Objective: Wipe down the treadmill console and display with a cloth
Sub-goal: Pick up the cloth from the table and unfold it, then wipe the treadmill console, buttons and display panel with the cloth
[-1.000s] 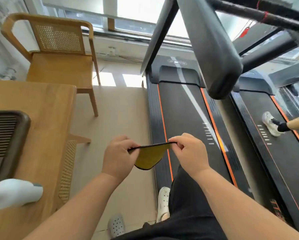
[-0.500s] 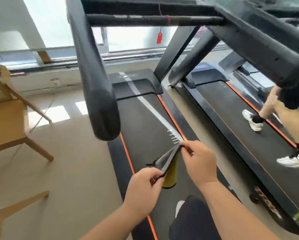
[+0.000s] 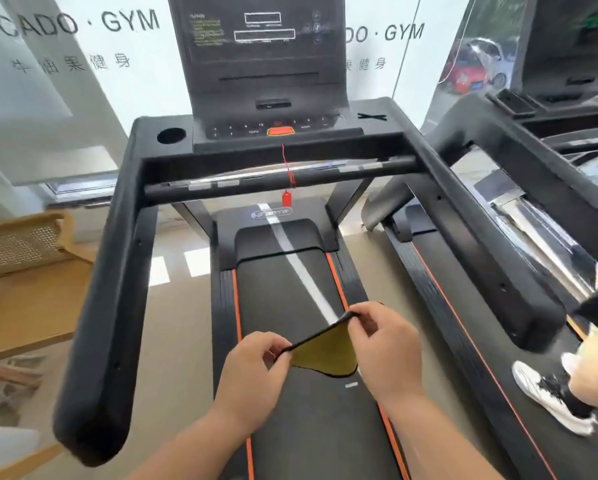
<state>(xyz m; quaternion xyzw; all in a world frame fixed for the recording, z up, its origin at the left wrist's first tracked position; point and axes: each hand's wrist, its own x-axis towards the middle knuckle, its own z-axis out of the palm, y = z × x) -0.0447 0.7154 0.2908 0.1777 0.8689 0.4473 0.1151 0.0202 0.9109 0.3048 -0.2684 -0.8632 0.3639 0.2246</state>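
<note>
A yellow cloth (image 3: pixel 328 351) with a dark edge hangs stretched between my two hands above the treadmill belt (image 3: pixel 290 282). My left hand (image 3: pixel 249 372) pinches its lower left corner. My right hand (image 3: pixel 384 351) pinches the upper right corner. Well ahead and above stands the black treadmill console (image 3: pixel 276 131) with an orange stop button and a cup hole at its left. The dark display (image 3: pixel 256 39) rises behind it, showing faint text. Neither hand touches the console.
Black handrails run along both sides: left rail (image 3: pixel 107 306), right rail (image 3: pixel 491 244). A crossbar (image 3: pixel 256 181) with a red tag spans between them. Wooden chairs (image 3: pixel 24 271) stand at the left. A person's sneaker (image 3: pixel 546 396) steps on the neighbouring treadmill at right.
My view has swung from the table and floor at the left to face the treadmill squarely, bringing console and display into sight. Both hands kept hold of the cloth.
</note>
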